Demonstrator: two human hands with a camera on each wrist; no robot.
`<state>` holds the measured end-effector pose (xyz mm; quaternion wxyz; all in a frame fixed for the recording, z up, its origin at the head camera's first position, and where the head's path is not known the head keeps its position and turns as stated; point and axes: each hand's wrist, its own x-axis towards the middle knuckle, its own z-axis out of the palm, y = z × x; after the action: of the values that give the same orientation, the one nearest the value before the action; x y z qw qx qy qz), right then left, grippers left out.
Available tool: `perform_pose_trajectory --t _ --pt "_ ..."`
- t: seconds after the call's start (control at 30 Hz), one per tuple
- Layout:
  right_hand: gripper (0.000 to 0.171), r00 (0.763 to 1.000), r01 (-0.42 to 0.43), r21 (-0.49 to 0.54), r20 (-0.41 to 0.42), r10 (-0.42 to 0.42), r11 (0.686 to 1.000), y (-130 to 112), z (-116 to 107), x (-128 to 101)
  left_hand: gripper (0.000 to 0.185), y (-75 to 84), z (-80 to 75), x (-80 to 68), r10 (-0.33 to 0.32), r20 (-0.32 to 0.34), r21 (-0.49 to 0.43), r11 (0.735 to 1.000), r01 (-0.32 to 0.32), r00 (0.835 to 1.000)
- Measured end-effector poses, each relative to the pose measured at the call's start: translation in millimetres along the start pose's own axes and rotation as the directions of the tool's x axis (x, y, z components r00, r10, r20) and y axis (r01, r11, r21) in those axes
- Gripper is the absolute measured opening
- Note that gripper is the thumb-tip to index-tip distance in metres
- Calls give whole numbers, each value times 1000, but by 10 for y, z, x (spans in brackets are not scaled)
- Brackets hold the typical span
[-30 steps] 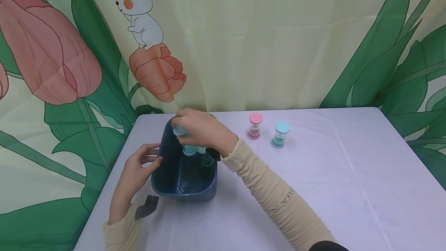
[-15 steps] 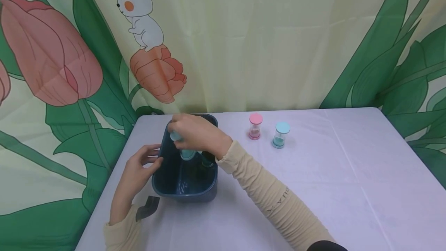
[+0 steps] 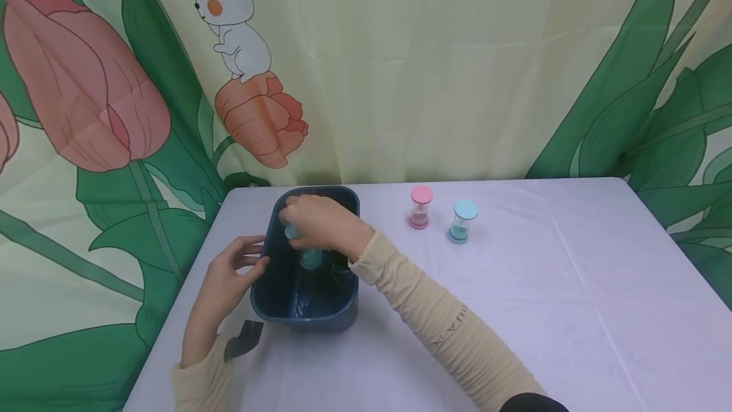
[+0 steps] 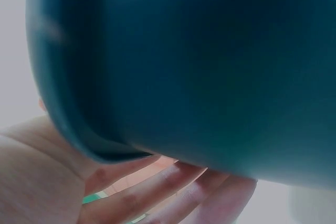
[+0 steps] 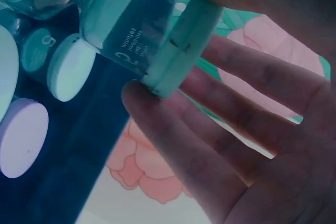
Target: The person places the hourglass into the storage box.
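My right hand (image 3: 323, 224) is inside the dark blue bin (image 3: 303, 320), pinching a teal-capped sand timer (image 3: 292, 231) by its end cap. The right wrist view shows this sand timer (image 5: 134, 30) with its clear body tilted and printed lettering on it; thumb and fingertips are on the cap. Other timers lie in the bin, including one with a pale green cap (image 5: 72, 67) and one with a lilac cap (image 5: 23, 137). Against the bin's left wall rests my left hand (image 3: 231, 278), fingers fairly straight along the outside and thumb at the rim.
A pink sand timer (image 3: 420, 207) and a light blue one (image 3: 462, 221) stand upright on the white-covered table (image 3: 515, 310), right of the bin. Behind the table hangs a curtain (image 3: 429, 81) printed with a rabbit, tulips and leaves.
My right hand has shifted slightly down into the bin with the timer, uncovering more of the far rim. My left hand stays at the bin's left side; the two timers outside remain in place.
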<state>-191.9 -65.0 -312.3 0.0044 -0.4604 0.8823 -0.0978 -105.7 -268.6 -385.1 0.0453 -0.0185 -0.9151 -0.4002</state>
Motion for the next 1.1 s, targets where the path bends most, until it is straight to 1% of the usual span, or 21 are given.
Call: perform_pose_trajectory --t 0.33,0.53,0.77,1.1 --pt "38 996 -29 -12 83 30 999 5 92 40 43 18 -5 2 -14 15 -8 1000 14 1000" --pt "37 995 -28 -19 98 30 999 11 135 64 43 20 -8 0 -15 18 -10 1000 15 1000" --pt "36 991 -48 26 127 44 999 7 193 101 44 13 -11 -4 -29 20 -13 999 29 999" --pt "32 988 -51 27 150 47 998 -9 269 136 44 10 -27 -11 -33 22 -7 999 34 999"
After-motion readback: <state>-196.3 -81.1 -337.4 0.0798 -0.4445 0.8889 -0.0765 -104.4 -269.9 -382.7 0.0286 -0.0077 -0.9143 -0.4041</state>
